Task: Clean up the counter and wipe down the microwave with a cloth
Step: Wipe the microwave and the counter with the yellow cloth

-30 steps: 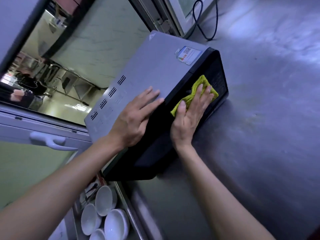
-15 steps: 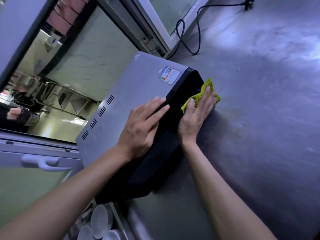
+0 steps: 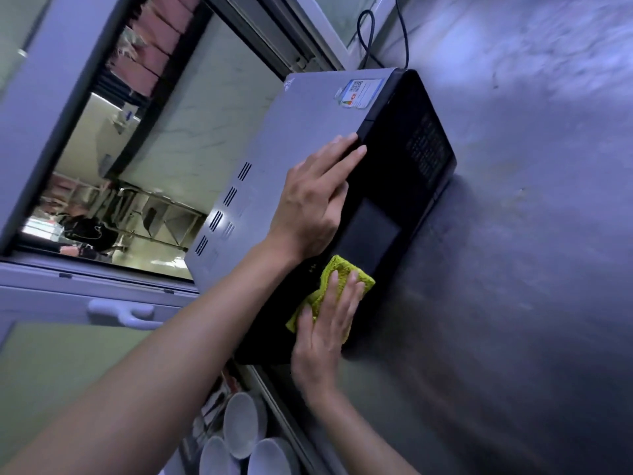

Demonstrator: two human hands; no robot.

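Grip flat on both sides: right hand (image 3: 325, 332) pressing cloth (image 3: 334, 279) against microwave (image 3: 394, 186), left hand (image 3: 313, 200) atop, bowls (image 3: 241, 430) below.

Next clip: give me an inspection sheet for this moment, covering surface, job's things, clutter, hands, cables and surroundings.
Surface: grey metal counter, faint marks.
Job's things: microwave on the counter; green cloth against the lower end of its black front.
Clutter: nothing seen on the counter.
Hands: left hand rests flat on the microwave's top front edge; right hand presses the cloth with straight fingers.
Cables: black cable loops behind the microwave.
Surroundings: window frame with handle; white bowls below the counter edge.
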